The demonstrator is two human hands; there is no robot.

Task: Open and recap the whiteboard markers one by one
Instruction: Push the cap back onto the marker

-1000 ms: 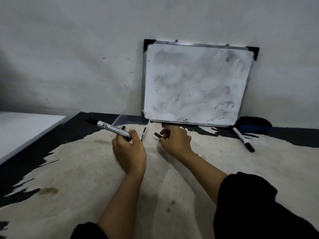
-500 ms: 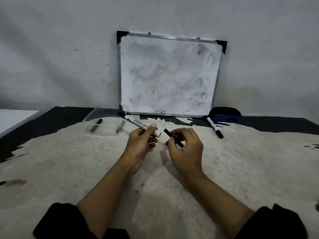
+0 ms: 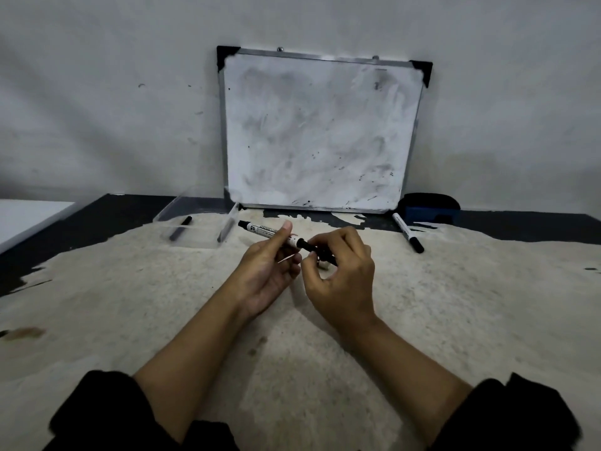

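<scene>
White marker [image 3: 270, 233] in left hand [image 3: 266, 271], cap [image 3: 320, 252] (black) in right hand [image 3: 341, 271]

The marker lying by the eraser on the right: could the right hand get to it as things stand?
Probably yes, but not right now: nothing lies between the right hand and that marker, yet its fingers are busy with the cap of the held marker.

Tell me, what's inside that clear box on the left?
The clear box shows one dark marker lying on its floor. Another pen-like shape sits along its right wall; whether that is inside, I cannot tell.
</scene>
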